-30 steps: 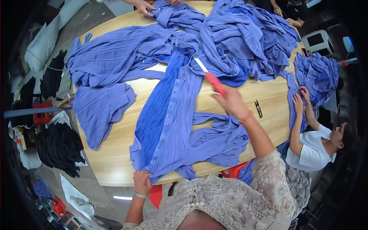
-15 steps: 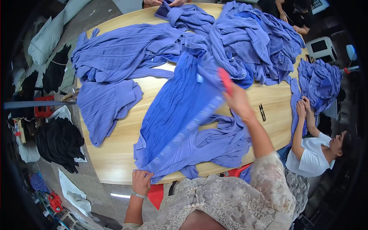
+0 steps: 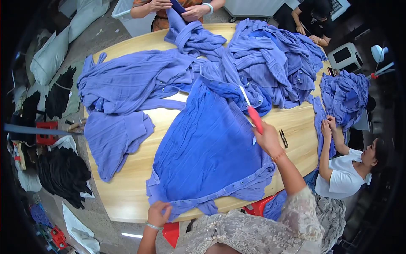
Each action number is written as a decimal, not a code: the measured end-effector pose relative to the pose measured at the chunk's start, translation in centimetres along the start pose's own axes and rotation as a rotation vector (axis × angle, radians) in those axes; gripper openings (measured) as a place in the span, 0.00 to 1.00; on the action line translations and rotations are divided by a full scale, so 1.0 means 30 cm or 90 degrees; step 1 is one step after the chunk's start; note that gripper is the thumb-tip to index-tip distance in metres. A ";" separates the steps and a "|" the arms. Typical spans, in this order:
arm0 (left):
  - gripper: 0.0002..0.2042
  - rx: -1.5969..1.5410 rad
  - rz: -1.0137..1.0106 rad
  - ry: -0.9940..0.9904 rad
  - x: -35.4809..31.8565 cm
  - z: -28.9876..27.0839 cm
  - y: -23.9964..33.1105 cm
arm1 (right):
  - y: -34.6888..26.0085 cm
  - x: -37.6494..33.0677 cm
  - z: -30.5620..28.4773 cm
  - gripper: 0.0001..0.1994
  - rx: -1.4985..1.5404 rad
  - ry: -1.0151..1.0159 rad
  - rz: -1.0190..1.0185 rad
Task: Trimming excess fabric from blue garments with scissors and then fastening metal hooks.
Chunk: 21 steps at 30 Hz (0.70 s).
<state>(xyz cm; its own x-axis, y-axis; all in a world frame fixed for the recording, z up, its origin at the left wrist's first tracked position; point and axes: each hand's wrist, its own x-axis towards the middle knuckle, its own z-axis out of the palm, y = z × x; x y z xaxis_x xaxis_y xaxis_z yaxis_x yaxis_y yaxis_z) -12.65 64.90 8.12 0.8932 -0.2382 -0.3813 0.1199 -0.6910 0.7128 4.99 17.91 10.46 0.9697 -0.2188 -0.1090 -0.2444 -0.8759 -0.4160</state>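
Note:
A pleated blue-violet garment (image 3: 207, 148) lies spread on the table before me, its brighter blue inner side up. A band with a row of small round fasteners (image 3: 224, 190) runs along its near edge. My right hand (image 3: 269, 137) grips the red handle of a slim pale-bladed tool (image 3: 255, 120); whether it is a knife or closed scissors I cannot tell. The blade points away from me, over the garment's far right part. At the garment's near left corner, my left hand (image 3: 158, 214) rests with loosely bent fingers, apparently not pinching the cloth.
More blue-violet garments (image 3: 135, 78) cover the table (image 3: 120, 199), heaped high at the far right (image 3: 270, 59). Small black thread snips (image 3: 283, 138) lie right of my right hand. A person in white (image 3: 344, 169) handles cloth at right; another person's hands (image 3: 192, 12) hold cloth at the far edge.
The garment's fastener band has swung down toward me, spreading the inner side wide. My right hand has come nearer with the red-handled tool. My left hand has loosened from the pinched corner.

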 end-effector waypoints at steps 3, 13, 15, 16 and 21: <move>0.15 0.047 0.022 0.201 0.111 0.014 0.009 | -0.197 0.256 0.107 0.11 0.039 0.031 -0.048; 0.11 0.199 0.014 0.266 0.347 0.067 -0.124 | -0.258 0.682 0.416 0.12 0.021 0.009 -0.021; 0.10 0.167 0.037 0.283 0.318 0.034 -0.148 | -0.165 0.722 0.328 0.11 -0.039 0.160 0.010; 0.10 0.133 0.040 0.339 0.303 0.029 -0.158 | -0.135 0.731 0.274 0.11 -0.073 0.205 0.045; 0.11 0.072 -0.009 0.349 0.245 0.019 -0.167 | -0.200 0.678 0.181 0.12 -0.083 0.167 0.018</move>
<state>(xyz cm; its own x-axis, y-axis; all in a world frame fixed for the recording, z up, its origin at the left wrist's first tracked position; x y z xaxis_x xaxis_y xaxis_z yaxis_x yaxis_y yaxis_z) -6.93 66.21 1.41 0.9900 0.1406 -0.0066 0.1133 -0.7679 0.6305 26.16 21.05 5.82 0.9345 -0.3330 0.1255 -0.2855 -0.9121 -0.2943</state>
